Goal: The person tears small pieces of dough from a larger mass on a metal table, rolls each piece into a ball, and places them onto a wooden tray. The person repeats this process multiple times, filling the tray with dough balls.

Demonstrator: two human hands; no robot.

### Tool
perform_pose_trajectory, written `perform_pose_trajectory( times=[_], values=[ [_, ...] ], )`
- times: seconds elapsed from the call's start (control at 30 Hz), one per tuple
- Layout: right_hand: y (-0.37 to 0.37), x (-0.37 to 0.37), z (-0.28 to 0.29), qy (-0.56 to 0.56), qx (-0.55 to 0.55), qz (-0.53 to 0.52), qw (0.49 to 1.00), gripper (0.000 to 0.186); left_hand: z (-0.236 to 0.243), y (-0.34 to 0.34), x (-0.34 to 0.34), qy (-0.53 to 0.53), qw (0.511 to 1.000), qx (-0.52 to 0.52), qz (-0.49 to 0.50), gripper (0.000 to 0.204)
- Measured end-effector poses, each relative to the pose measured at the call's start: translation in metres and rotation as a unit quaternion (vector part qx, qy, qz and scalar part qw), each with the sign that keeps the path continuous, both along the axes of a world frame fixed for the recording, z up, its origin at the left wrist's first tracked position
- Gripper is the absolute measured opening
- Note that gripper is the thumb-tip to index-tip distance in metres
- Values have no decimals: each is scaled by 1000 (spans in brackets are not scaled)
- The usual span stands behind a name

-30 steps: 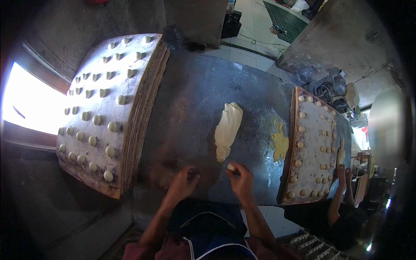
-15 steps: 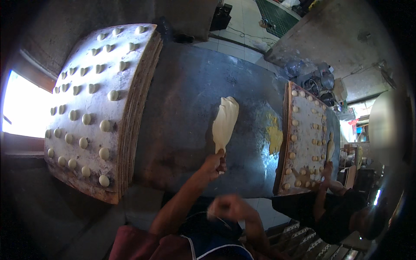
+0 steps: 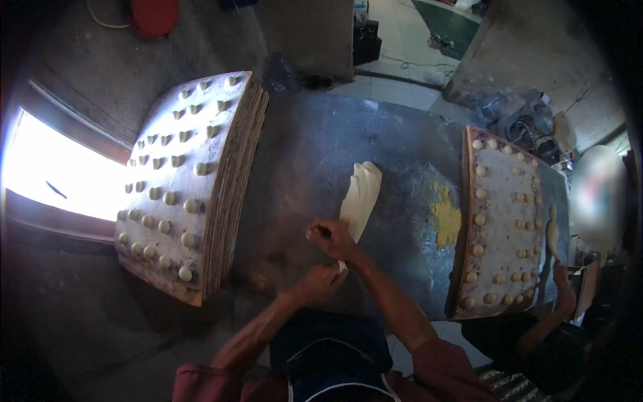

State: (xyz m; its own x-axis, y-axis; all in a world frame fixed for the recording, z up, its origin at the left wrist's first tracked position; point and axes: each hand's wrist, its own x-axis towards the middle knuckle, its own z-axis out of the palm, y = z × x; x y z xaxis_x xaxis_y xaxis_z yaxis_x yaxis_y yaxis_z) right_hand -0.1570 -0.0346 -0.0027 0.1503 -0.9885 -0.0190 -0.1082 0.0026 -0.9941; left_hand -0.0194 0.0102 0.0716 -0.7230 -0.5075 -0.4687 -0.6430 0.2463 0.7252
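Note:
A long pale strip of dough (image 3: 362, 194) lies on the dark work table (image 3: 301, 161), its far end folded and uneven. My left hand (image 3: 321, 284) is closed near the table's front edge, and a small white tip of dough (image 3: 343, 266) shows at its fingers. Crossing in front of the strip, my right hand (image 3: 335, 238) points leftward above my left hand. Its fingers are curled, and whatever they may hold is too small to make out. The strip's near end is hidden behind my right hand and wrist.
At left stands a tall stack of boards (image 3: 221, 194), the top one bearing rows of dough balls. Another board with dough balls (image 3: 495, 234) lies at right. A yellow smear (image 3: 443, 214) marks the table. Beyond, a co-worker's hand (image 3: 564, 288) touches another dough strip (image 3: 552, 234).
My left hand has drawn back toward me from the strip's near end. My right hand has moved forward and left, across the dough. The whole view has shifted slightly.

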Motion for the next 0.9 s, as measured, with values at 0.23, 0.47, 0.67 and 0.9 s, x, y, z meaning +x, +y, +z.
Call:
perform_pose_trajectory(
  times=[0.23,0.47,0.67,0.9],
  values=[
    [40,-2,15,-178,-19,-131,975,16,55,-3,14,343,935,-29,88,21],
    [106,-47,48,-196,52,-248,947,14,-2,-1,0,151,924,-137,324,15],
    [46,-10,20,-226,43,-147,962,20,-38,8,-4,105,941,-205,247,13],
    [94,-1,26,-163,55,-203,964,11,0,59,77,272,952,-2,138,5]
  ],
)
